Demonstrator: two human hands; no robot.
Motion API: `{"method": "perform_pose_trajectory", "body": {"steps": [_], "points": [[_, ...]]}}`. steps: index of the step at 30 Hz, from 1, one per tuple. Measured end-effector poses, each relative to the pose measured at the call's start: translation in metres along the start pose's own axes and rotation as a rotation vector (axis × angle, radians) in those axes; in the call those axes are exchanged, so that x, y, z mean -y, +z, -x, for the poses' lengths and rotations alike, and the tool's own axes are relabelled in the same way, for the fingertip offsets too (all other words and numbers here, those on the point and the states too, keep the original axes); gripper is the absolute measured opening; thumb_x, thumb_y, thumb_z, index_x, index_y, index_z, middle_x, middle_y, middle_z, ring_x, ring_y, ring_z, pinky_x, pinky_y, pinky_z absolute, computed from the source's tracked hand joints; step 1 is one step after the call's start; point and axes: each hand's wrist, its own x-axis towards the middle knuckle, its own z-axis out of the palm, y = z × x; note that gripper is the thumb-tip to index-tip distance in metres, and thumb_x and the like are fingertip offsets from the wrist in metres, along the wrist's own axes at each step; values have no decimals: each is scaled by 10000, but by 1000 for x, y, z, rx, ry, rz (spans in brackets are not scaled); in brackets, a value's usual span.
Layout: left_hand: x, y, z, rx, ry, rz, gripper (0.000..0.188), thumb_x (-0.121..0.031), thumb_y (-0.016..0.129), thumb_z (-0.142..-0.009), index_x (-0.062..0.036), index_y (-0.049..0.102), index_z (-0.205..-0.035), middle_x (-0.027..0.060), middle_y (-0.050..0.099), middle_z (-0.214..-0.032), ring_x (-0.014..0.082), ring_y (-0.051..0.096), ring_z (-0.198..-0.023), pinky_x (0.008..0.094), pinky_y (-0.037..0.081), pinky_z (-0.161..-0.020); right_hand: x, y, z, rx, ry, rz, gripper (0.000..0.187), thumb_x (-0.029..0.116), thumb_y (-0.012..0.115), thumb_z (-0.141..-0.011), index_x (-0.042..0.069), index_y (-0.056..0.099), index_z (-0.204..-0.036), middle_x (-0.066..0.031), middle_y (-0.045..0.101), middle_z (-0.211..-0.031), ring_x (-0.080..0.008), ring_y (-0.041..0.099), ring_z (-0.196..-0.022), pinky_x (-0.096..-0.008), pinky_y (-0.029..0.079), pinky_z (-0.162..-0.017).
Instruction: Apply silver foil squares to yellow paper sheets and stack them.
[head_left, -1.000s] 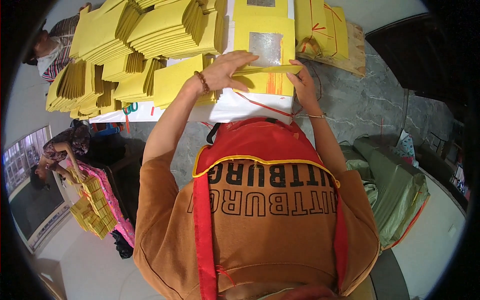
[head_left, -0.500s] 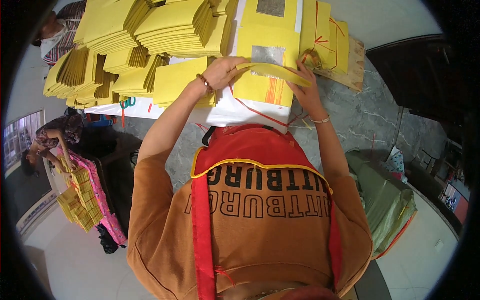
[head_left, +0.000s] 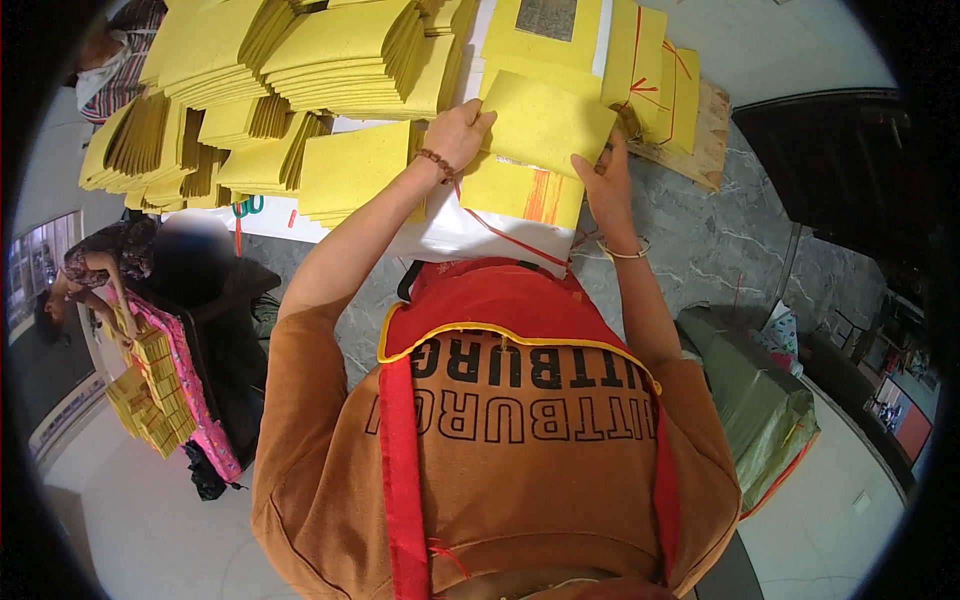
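Note:
Between my hands is a folded yellow paper sheet (head_left: pixel 550 118), its broad face showing. My left hand (head_left: pixel 457 136) is closed on its left edge, thumb against the paper. At the lower right corner, my right hand (head_left: pixel 607 187) grips the sheet between thumb and fingers. Beneath it lies another yellow sheet (head_left: pixel 480 188) with an orange-red printed patch near its right end. Farther up the table is a yellow sheet with a silver-grey rectangle (head_left: pixel 546 18). A red string (head_left: pixel 512 240) runs over the white table covering (head_left: pixel 440 240) below the papers.
Several stacks of folded yellow paper (head_left: pixel 345 55) fill the table's left side. Red-tied yellow bundles (head_left: pixel 650 90) stand at the right on a wooden board (head_left: pixel 712 130). Green-handled scissors (head_left: pixel 248 206) lie near the front edge. Another person (head_left: pixel 105 255) bends over yellow bundles at the far left.
The yellow sheet has gone from curved and nearly edge-on to flatter, its broad face now showing. My left hand has shifted slightly right and my right hand slightly nearer.

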Motion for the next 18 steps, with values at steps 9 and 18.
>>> {"method": "perform_pose_trajectory", "body": {"steps": [9,18], "points": [[4,8,-18,-77,-172,-25,324,-311,519,-856,8,572,-854,243,601,-830,399,578,-790,441,441,-687,-16,-8,-16,-51,3,386,447,187,657,-757,57,556,-1173,-134,654,-924,-198,629,-809,-307,472,-709],[-3,3,-10,-124,-194,158,329,-283,517,-847,-11,536,-1033,247,610,-844,431,580,-809,471,456,-725,-23,-6,-21,-99,-10,468,401,178,650,-756,46,590,-1130,-170,640,-1003,-248,628,-854,-327,473,-750]]}}
